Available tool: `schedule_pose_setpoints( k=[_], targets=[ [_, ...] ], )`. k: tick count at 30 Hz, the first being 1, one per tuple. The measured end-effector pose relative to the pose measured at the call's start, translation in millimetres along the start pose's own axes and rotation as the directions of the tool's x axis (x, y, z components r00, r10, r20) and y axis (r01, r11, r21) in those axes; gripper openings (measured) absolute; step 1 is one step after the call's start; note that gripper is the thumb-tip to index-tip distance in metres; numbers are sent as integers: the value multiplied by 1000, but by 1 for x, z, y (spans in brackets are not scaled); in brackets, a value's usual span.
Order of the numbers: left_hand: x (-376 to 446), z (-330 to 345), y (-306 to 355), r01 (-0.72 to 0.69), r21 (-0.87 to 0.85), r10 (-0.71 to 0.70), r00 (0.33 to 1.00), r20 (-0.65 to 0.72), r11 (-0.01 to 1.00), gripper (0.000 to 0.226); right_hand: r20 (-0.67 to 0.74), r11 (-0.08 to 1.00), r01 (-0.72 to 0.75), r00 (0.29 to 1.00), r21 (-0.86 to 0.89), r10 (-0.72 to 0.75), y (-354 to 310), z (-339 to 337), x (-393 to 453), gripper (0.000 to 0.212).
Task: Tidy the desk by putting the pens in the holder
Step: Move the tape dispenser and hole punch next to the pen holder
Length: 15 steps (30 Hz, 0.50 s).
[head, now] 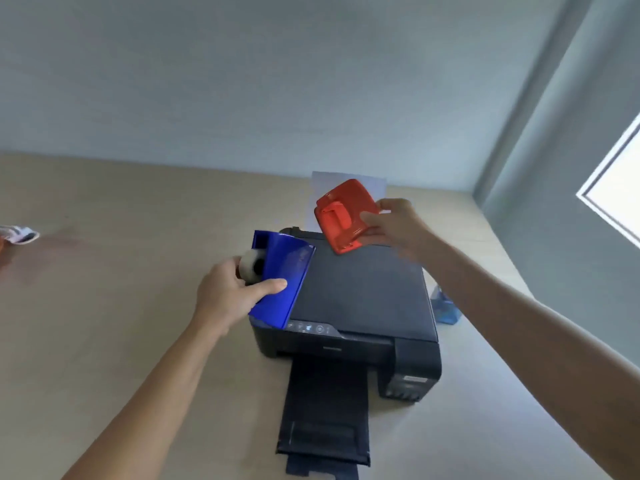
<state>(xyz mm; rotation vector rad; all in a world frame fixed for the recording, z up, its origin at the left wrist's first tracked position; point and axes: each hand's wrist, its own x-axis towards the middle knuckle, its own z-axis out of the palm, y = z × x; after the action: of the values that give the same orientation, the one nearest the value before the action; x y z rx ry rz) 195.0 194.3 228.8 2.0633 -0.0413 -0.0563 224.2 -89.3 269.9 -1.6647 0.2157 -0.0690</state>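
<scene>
My left hand [228, 292] grips a blue plastic holder [284, 275], tilted over the left side of a black printer [360, 299]. A white roll of tape [252, 265] sits against the holder's open side by my fingers. My right hand [394, 226] holds a red hole punch [343, 216] up in the air above the printer's back edge. No pens are visible in this view.
The printer stands on a light wooden desk [121, 323], its black output tray [325, 417] pulled out toward me. White paper [349, 185] stands in its rear feed. A blue transparent object [446, 310] sits right of the printer. A crumpled wrapper [19, 233] lies far left.
</scene>
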Motion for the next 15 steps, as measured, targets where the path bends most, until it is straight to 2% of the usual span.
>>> schedule_pose_setpoints(
  k=[4,7,8,11,15],
  targets=[
    [-22,115,56,-145,102,122,972,201,984,37,-158,999,2,987,36,4,14,-136,-46,16],
    [-42,191,77,-186,154,130,940,316,970,47,-300,998,-45,952,51,58,33,-211,-76,11],
    [-49,215,82,-191,171,121,927,355,967,47,-331,995,-66,940,70,85,40,-232,-86,9],
    [-71,292,98,-207,228,73,871,486,951,52,-418,985,-130,894,110,164,69,-295,-114,22],
    [-86,362,100,-227,398,-42,825,564,889,62,-473,959,-224,835,174,281,116,-339,-131,25]
  ],
)
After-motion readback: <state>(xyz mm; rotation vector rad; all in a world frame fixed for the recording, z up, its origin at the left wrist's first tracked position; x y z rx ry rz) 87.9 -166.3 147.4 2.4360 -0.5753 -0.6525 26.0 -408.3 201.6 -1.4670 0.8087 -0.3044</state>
